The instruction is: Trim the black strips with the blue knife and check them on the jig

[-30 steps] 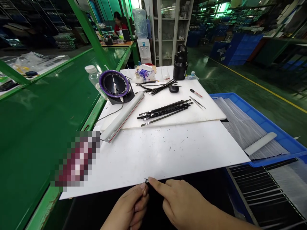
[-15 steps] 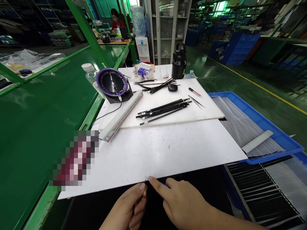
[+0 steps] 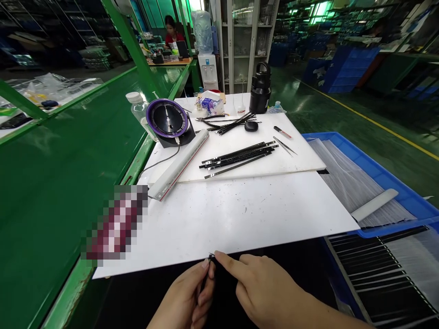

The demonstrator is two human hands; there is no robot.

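My left hand (image 3: 183, 292) sits at six o'clock, its grip pinched narrow on a thin black strip (image 3: 210, 258) at the near edge of the white plastic board (image 3: 233, 219). My right hand (image 3: 264, 290), at five o'clock, has an open grip, its forefinger (image 3: 228, 264) extended, tip just beside the strip.

Left hand (image 3: 181, 292) pinching strip (image 3: 210, 257), right hand (image 3: 264, 288) beside

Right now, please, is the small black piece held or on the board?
Held: the left hand pinches the small black piece by the white board.
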